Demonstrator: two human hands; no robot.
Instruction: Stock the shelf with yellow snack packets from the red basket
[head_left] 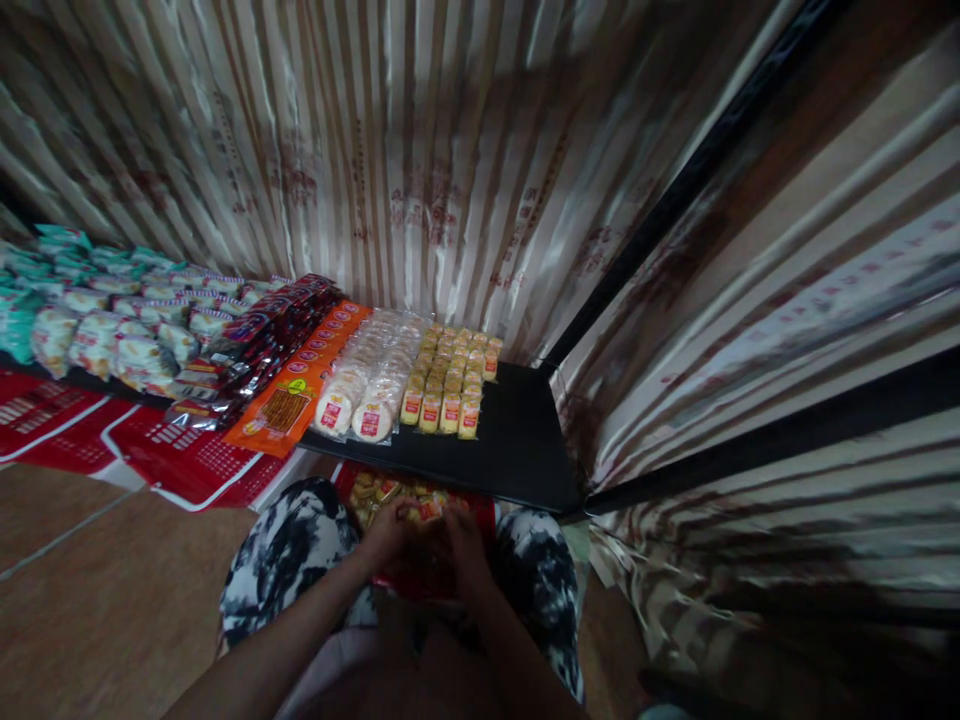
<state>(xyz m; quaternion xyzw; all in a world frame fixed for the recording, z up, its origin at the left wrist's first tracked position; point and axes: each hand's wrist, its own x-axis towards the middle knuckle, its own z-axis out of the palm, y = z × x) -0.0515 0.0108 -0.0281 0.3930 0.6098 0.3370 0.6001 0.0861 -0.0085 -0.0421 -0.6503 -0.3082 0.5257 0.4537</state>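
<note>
Both my hands meet low in the middle, over a red box (pixel 360 480) of small yellow snack packs that sits between my knees. My left hand (pixel 386 535) has its fingers curled down into the packs. My right hand (pixel 465 545) is closed beside it, touching the left. What the fingers hold is too dark to name. Just beyond the box lies a black shelf (pixel 517 440) with a neat block of yellow snack packs (pixel 450 385) laid in rows.
Left of the yellow packs lie round white wafers (pixel 367 385), orange packets (pixel 300 385), dark red packets (pixel 255 335) and white and green bags (pixel 112 320). Striped curtains (pixel 420 150) hang behind and to the right. Red printed sheets (pixel 187 460) lie on the wooden floor.
</note>
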